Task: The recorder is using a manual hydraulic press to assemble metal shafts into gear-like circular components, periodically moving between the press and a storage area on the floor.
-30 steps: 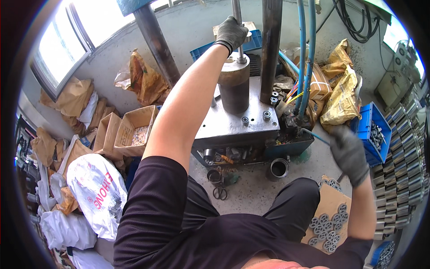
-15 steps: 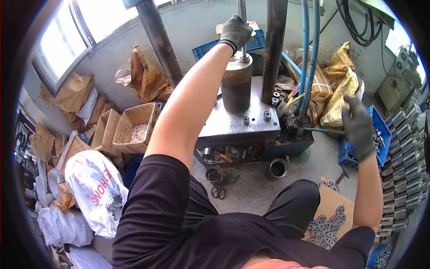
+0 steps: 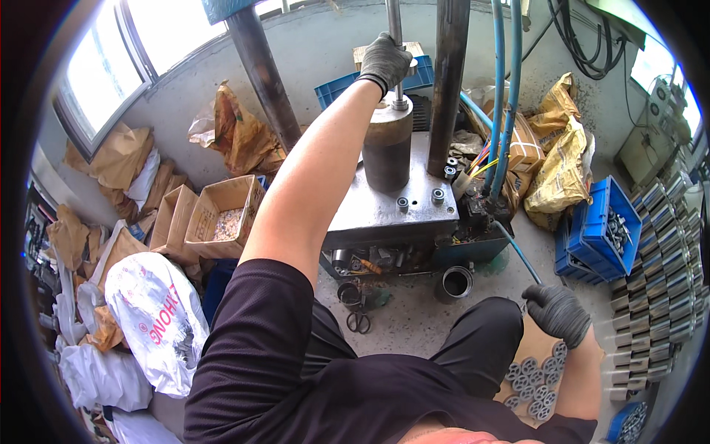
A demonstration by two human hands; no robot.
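My left hand (image 3: 385, 62), in a dark grey glove, is closed round an upright metal rod (image 3: 395, 22). A small shiny round metal part shows beside its fingers. Below it, a thick dark steel cylinder (image 3: 387, 152) stands upright on the press's flat metal table (image 3: 347, 211). My right hand (image 3: 558, 312), gloved too, is closed at the end of a thin blue-green lever (image 3: 521, 253), which slopes down from the machine's right side. The fingers' underside is hidden. Small metal rings (image 3: 438, 196) sit on the table's front right.
Steel columns (image 3: 448, 89) and blue hoses (image 3: 510, 111) rise beside the cylinder. Blue crates (image 3: 603, 229) and stacked metal tubes (image 3: 658, 288) stand at right. Flat metal discs (image 3: 534, 381) lie on cardboard near my right knee. Cartons (image 3: 222, 214) and bags are at left; a metal can (image 3: 453, 284) is on the floor.
My right hand has come down and toward me, and the lever has swung from nearly level to steeply sloping. My left hand is slightly lower, still round the rod.
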